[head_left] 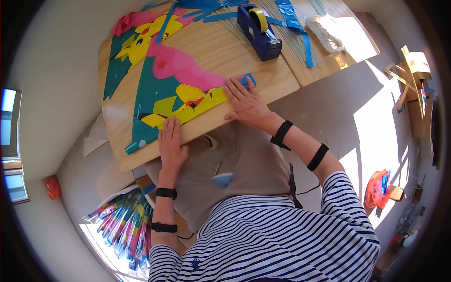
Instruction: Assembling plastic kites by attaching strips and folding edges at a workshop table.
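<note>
A thin, printed kite sail (157, 91), teal and pink with a yellow cartoon figure, lies on the wooden table in front of me. Its near edge forms a narrow folded or rolled strip (199, 107) running from lower left to upper right. My left hand (172, 148) rests its extended fingertips on this strip, left of its middle. Toward the right end, my right hand (246, 104) lies flat with fingers spread, pressing on the strip. Neither hand grips anything. What lies under my right palm is hidden.
Another printed sail (127, 54) lies at the table's far left. A blue tape dispenser (259, 35) with yellow tape stands at the far right, near thin rods (282, 40), blue strips (307, 49) and a clear tray (324, 34). Bundled printed sails (124, 225) stand at lower left.
</note>
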